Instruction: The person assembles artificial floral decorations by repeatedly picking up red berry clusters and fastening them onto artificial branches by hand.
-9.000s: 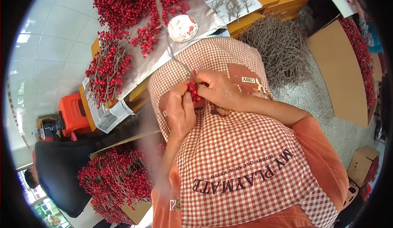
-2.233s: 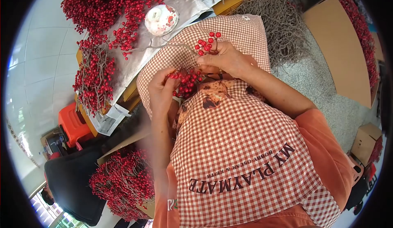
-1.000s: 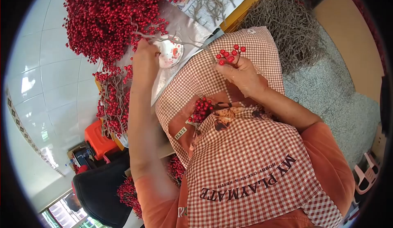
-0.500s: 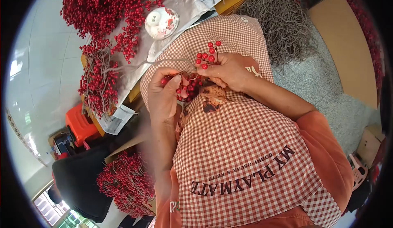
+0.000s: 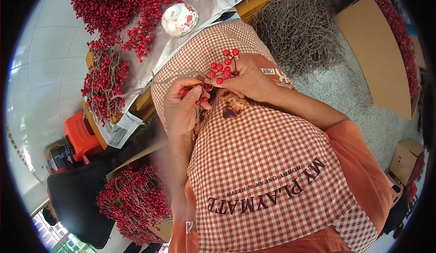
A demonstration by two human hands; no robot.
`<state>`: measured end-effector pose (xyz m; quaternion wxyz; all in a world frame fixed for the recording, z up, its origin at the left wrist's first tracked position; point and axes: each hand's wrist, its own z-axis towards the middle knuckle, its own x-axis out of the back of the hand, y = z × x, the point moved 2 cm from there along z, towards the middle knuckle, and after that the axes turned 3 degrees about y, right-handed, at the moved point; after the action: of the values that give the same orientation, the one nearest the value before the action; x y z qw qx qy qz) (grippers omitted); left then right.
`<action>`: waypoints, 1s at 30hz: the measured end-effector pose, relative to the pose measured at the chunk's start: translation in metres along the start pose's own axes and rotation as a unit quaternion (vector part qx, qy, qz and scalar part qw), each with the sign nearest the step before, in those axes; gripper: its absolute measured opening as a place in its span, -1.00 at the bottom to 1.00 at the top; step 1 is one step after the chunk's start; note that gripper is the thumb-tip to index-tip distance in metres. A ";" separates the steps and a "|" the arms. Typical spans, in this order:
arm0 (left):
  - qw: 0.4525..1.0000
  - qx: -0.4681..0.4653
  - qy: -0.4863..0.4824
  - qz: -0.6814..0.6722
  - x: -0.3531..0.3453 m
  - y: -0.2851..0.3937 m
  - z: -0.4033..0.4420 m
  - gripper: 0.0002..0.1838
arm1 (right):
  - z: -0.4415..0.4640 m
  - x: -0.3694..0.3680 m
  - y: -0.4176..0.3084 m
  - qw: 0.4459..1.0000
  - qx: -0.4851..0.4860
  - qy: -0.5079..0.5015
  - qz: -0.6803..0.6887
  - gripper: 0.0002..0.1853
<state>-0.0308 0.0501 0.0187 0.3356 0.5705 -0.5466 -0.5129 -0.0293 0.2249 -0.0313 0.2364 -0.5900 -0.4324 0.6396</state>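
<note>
My left hand is closed on a sprig of red berries, thumb against the fingers. Close beside it, my right hand pinches a small sprig whose red berries stick up above the fingers. Between the two hands the stems meet, but the exact contact is hidden by the fingertips. A thin grey branch runs from the hands to the left, over the lap. Both hands are above the checked apron.
A big heap of red berries, a berry bunch and an upturned patterned bowl lie on the covered table. Grey twigs are piled beyond my lap. Cardboard boxes, an orange stool and a black chair stand around.
My left hand has come back from over the table to beside my right hand and closed on berries near the lap. The grey branch now lies lower, pointing left.
</note>
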 end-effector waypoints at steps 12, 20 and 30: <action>1.000 0.020 0.010 -0.006 0.002 -0.012 0.013 -0.87 | 0.009 0.012 0.005 1.000 -0.027 -0.006 0.006 -0.82; 0.999 0.002 0.048 -0.013 -0.004 -0.012 0.011 -0.88 | 0.006 0.015 0.010 0.997 -0.023 0.040 -0.058 -0.85; 1.000 0.000 0.031 -0.001 -0.004 -0.015 0.009 -0.87 | 0.002 0.013 0.001 0.996 -0.008 0.029 -0.086 -0.84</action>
<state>-0.0348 0.0577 0.0035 0.3517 0.5865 -0.5358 -0.4952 -0.0335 0.2349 -0.0393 0.2984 -0.5706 -0.4797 0.5960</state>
